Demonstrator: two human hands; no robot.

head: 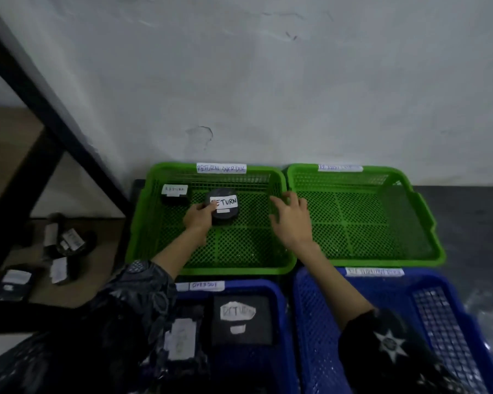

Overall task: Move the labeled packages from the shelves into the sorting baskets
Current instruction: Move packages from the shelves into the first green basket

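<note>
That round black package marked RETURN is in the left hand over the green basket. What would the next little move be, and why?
Probably let go and pull the hand back. The left hand grips the round package low inside the green basket tagged RETURN OVERDUE, beside another labeled package. It looks as good as placed. The right hand hovers open, holding nothing.

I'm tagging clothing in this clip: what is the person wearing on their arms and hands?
Both hands, left and right, are bare: no gloves. Dark patterned sleeves end short of the wrists; the right sleeve bears a white star-shaped mark.
</note>
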